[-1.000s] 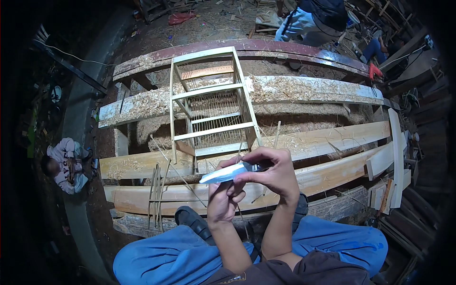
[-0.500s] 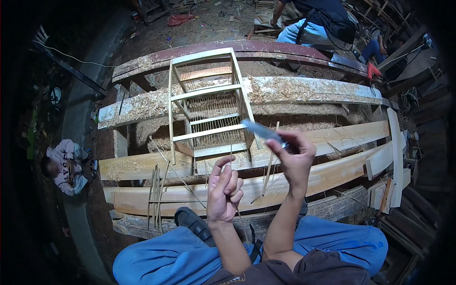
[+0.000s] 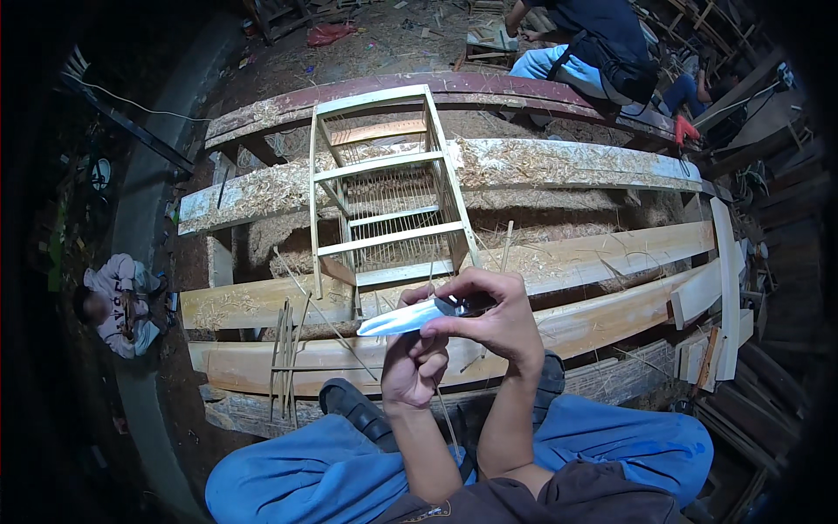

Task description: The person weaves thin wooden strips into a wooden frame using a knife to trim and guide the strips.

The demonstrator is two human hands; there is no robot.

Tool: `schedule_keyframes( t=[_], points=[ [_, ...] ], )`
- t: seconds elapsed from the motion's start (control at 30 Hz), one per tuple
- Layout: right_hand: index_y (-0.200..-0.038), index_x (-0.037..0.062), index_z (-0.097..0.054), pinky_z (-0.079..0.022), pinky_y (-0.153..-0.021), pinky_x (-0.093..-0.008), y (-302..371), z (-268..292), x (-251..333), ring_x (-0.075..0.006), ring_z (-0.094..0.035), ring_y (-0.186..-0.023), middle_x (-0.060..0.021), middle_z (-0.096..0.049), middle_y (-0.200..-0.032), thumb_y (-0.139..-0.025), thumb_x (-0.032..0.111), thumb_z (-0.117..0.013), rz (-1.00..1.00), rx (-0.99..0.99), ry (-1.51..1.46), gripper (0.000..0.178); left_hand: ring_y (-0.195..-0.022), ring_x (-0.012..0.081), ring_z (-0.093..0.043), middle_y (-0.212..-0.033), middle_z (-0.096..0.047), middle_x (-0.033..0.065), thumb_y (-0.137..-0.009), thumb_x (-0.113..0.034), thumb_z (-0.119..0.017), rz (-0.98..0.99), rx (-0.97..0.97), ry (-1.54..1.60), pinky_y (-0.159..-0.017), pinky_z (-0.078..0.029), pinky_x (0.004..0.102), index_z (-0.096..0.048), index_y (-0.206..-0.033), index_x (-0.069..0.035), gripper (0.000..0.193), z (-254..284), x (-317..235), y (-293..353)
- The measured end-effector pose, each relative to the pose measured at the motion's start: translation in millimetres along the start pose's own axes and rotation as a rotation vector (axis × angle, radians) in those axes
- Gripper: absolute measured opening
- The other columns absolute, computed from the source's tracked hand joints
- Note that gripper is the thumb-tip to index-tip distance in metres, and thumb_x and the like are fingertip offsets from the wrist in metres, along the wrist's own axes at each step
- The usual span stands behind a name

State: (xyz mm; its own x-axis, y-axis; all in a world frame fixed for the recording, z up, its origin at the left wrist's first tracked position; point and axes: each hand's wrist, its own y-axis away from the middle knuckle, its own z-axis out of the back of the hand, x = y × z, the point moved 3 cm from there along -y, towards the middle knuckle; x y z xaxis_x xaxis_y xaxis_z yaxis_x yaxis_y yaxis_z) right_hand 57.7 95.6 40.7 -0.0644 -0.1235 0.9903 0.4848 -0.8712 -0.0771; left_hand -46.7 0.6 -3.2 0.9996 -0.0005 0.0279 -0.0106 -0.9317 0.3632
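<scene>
My right hand (image 3: 493, 319) is closed around the handle of a knife. The bright knife blade (image 3: 397, 318) points left and lies across the front of my left hand (image 3: 413, 371). That left hand is closed on a thin wooden stick (image 3: 445, 410), whose lower end runs down toward my lap and whose tip shows above the blade. The blade hides part of the left fingers. Just beyond both hands, a pale wooden frame (image 3: 388, 237) with rows of thin rods rests across the planks. Several loose thin sticks (image 3: 285, 358) lie to the left of my hands.
Long planks (image 3: 611, 253) run left to right, and wood shavings (image 3: 524, 162) cover the farther ones. Offcut boards (image 3: 724, 297) are stacked at the right. Another person (image 3: 594, 52) works at the far right, and one (image 3: 122, 301) is low at the left.
My right hand has brought the knife left and down, from beside the stick to across my left hand. The left hand stays nearly in place. The far person's arms have shifted.
</scene>
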Motion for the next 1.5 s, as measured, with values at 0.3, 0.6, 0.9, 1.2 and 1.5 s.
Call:
schedule_keyframes(
  t=[0.3, 0.6, 0.9, 1.2, 1.5],
  points=[
    [-0.087, 0.0030, -0.072, -0.043, -0.054, -0.0183, -13.0, 32.2, -26.8, -0.0024, -0.057, -0.064, -0.0019, -0.069, -0.074, -0.067, 0.012, -0.089, 0.079, -0.221, 0.008, 0.027, -0.047, 0.0019, -0.022, -0.061, -0.032, -0.0029, -0.103, -0.008, -0.041, 0.195, 0.148, 0.163, -0.036, -0.018, 0.0157, -0.047, -0.129, -0.006, 0.027, -6.7, 7.2, -7.7],
    [-0.087, 0.0010, -0.069, -0.045, -0.057, -0.0179, -1.5, 49.1, -23.2, -0.0052, -0.061, -0.067, -0.0024, -0.067, -0.074, -0.071, 0.009, -0.086, -0.062, -0.408, -0.014, 0.024, -0.049, 0.0018, -0.025, -0.061, -0.032, -0.0044, -0.102, -0.014, -0.048, -0.155, -0.097, -0.411, -0.037, -0.018, 0.0149, -0.048, -0.126, -0.010, 0.024, -19.9, 4.3, -13.5],
    [-0.086, 0.0015, -0.071, -0.045, -0.054, -0.0207, -3.3, 19.7, -7.6, -0.0060, -0.061, -0.061, -0.0027, -0.068, -0.071, -0.068, 0.023, -0.088, -0.018, -0.155, 0.167, 0.032, -0.047, 0.0012, -0.041, -0.076, -0.058, 0.0035, -0.098, -0.007, -0.051, -0.299, -0.212, -0.721, -0.037, -0.024, 0.0140, -0.045, -0.131, -0.009, 0.034, -17.0, 7.3, -13.3],
    [-0.085, -0.0013, -0.070, -0.048, -0.054, -0.0221, -1.0, 14.6, -3.4, -0.0072, -0.063, -0.061, -0.0045, -0.067, -0.070, -0.067, 0.018, -0.088, -0.071, -0.047, 0.128, 0.032, -0.057, 0.0030, -0.049, -0.082, -0.062, 0.0048, -0.094, -0.006, -0.055, -0.391, -0.189, -0.886, -0.042, -0.028, 0.0174, -0.051, -0.130, 0.002, 0.037, -20.6, 6.5, -11.3],
    [-0.082, 0.0010, -0.072, -0.045, -0.054, -0.0217, 1.0, 14.6, -4.8, -0.0050, -0.059, -0.062, -0.0032, -0.067, -0.069, -0.064, 0.019, -0.090, -0.028, -0.031, 0.093, 0.031, -0.056, 0.0006, -0.044, -0.077, -0.059, 0.0011, -0.092, -0.002, -0.055, -0.344, -0.158, -0.888, -0.045, -0.026, 0.0159, -0.057, -0.127, -0.001, 0.035, -25.5, 4.9, -5.2]
  ],
)
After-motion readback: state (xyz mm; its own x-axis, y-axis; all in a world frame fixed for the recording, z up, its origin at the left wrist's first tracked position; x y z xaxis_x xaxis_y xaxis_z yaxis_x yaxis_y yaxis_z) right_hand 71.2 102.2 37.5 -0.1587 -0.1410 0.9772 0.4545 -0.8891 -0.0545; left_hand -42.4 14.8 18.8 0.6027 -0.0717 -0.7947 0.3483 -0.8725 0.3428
